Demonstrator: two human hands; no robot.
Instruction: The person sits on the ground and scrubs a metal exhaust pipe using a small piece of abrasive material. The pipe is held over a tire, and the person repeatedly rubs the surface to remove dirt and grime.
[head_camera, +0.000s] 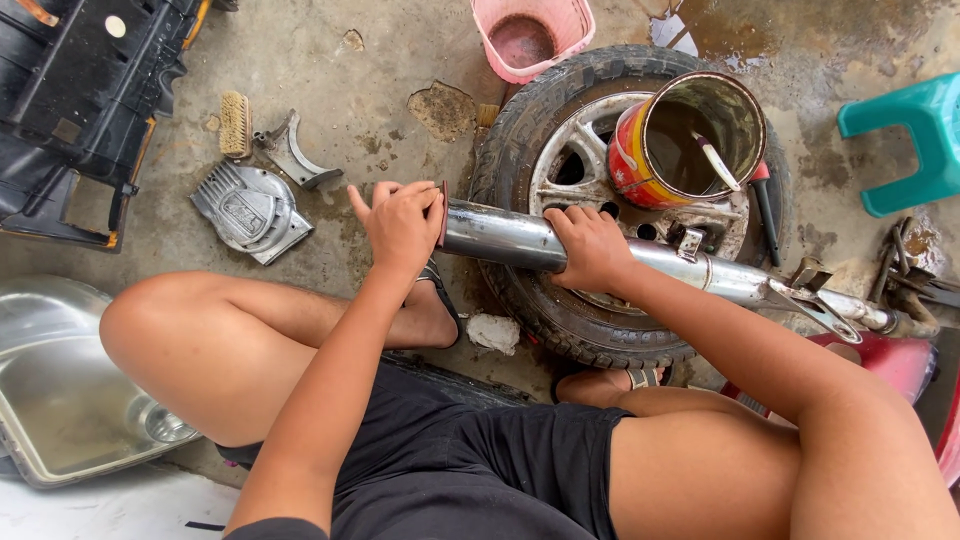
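Glossy chrome metal exhaust pipe; rough rubber tyre; rough concrete floor.

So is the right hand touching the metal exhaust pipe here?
Touching. The head view shows the right hand wrapped over the metal exhaust pipe, fingers curled around its top with no gap.

Around you on the concrete floor: a pink basket, a teal stool, a scrub brush, a grey engine cover, a steel sink.

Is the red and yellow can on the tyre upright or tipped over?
Upright. The can stands with its open mouth facing up on the wheel, murky liquid inside and a stick leaning in it.
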